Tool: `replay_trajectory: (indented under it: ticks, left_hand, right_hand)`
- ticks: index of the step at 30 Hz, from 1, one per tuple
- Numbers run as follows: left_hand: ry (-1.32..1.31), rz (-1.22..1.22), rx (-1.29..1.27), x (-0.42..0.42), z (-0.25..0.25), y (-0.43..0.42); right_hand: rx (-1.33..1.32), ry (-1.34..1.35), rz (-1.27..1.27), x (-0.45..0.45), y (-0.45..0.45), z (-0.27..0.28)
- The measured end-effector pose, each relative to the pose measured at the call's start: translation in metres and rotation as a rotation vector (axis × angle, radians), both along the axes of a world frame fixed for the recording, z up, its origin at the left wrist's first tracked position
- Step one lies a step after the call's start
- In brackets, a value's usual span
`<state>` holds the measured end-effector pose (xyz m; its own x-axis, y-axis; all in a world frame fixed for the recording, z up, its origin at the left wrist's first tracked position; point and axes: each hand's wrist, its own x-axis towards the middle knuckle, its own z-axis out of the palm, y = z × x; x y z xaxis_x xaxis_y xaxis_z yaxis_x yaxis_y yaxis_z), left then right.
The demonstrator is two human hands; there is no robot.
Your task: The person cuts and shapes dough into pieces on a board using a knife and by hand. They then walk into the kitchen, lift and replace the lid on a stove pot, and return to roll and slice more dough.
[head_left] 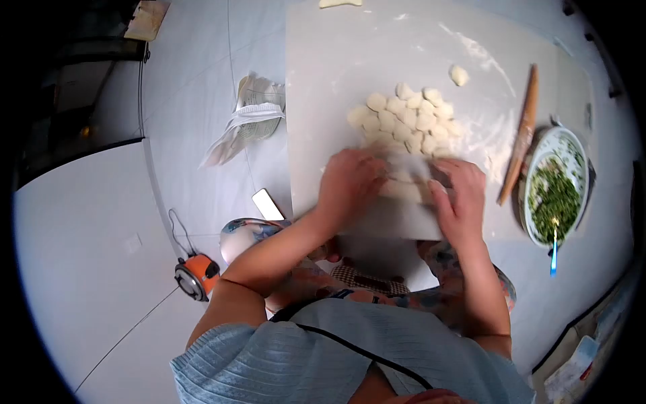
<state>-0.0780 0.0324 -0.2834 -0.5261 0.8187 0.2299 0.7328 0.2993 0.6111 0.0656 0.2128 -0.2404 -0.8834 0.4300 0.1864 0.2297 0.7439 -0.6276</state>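
Note:
Both hands are low over the pale board [323, 74], near its front edge. My left hand [351, 183] has bent fingers, and motion smears their tips. My right hand [462, 196] curls its fingers, with the thumb set apart, around something dark that I cannot make out. A blurred grey-white shape [406, 163] spans the gap between the hands; its kind does not show. Just below it lies a strip of pale dough [408, 191], level with my right thumb. Beyond the fingers, several small dough pieces [406, 116] sit in a cluster. One separate dough piece [459, 75] rests farther back.
At the right are a wooden rolling pin [523, 135] and a white bowl [570, 143] of chopped green filling with a spoon [554, 252]. Another dough strip [340, 3] is at the far edge. Left on the floor are a bag [252, 121], a phone [267, 204] and an orange appliance [197, 276].

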Motion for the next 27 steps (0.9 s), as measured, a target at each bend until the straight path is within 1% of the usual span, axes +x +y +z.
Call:
replay_trajectory:
  ticks: [1,3,4,6,7,9,10,11,13,14,15,16,17,18,19,22,23,25,26,27]
  left_hand:
    - [0.005,-0.014,0.006,-0.002,-0.005,0.004]
    - [0.037,-0.062,0.096,-0.004,-0.016,0.009]
    - [0.030,-0.019,0.054,-0.005,-0.015,0.010]
    - [-0.001,-0.105,0.083,-0.010,-0.001,0.019]
    - [-0.015,-0.067,0.054,-0.008,0.004,0.023]
    - [-0.004,-0.040,0.189,-0.013,0.012,0.030]
    - [-0.011,-0.025,0.180,-0.016,0.017,0.029]
    - [-0.041,-0.026,0.138,-0.017,0.025,0.026]
    - [-0.074,-0.009,0.093,-0.019,0.039,0.019]
    - [-0.098,0.009,0.078,-0.018,0.040,0.012]
    - [-0.130,0.033,0.064,-0.016,0.051,0.003]
    - [-0.137,0.057,0.068,-0.013,0.065,-0.008]
    - [-0.197,0.125,0.046,-0.014,0.082,-0.018]
    - [-0.252,0.185,0.027,-0.018,0.100,-0.029]
    - [-0.246,0.200,0.041,-0.022,0.118,-0.044]
    - [-0.253,0.299,0.040,-0.035,0.172,-0.099]
    - [-0.267,0.359,0.007,-0.042,0.190,-0.120]
    - [-0.286,0.427,-0.004,-0.053,0.224,-0.163]
    - [-0.305,0.483,-0.034,-0.059,0.240,-0.186]
    - [-0.326,0.537,-0.063,-0.066,0.255,-0.208]
  right_hand:
    - [-0.029,0.029,-0.052,-0.008,0.003,-0.001]
    - [-0.156,0.074,-0.170,-0.017,0.010,-0.006]
    - [-0.182,0.100,-0.217,-0.025,0.010,-0.006]
    - [-0.162,0.076,-0.228,-0.032,0.014,-0.016]
    - [-0.167,0.064,-0.238,-0.031,0.016,-0.021]
    - [-0.127,0.138,-0.187,-0.033,0.021,-0.019]
    - [-0.099,0.200,-0.141,-0.024,0.025,-0.025]
    - [-0.110,0.182,-0.120,-0.023,0.024,-0.028]
    - [-0.038,0.076,-0.164,-0.025,0.018,-0.026]
    - [-0.100,0.025,-0.146,-0.021,0.014,-0.020]
    - [-0.101,0.011,-0.131,-0.025,0.005,-0.002]
    - [-0.216,-0.007,-0.146,-0.033,-0.004,0.019]
    - [-0.325,-0.022,-0.162,-0.040,-0.009,0.037]
    - [-0.260,-0.100,-0.078,-0.042,-0.009,0.054]
    - [-0.295,-0.069,-0.027,-0.044,-0.011,0.066]
    - [-0.385,-0.254,-0.033,-0.059,-0.020,0.123]
    - [-0.369,-0.304,-0.011,-0.061,-0.020,0.134]
    - [-0.328,-0.342,-0.033,-0.070,-0.029,0.163]
    - [-0.359,-0.352,-0.079,-0.073,-0.034,0.176]
    - [-0.341,-0.346,-0.070,-0.071,-0.032,0.182]
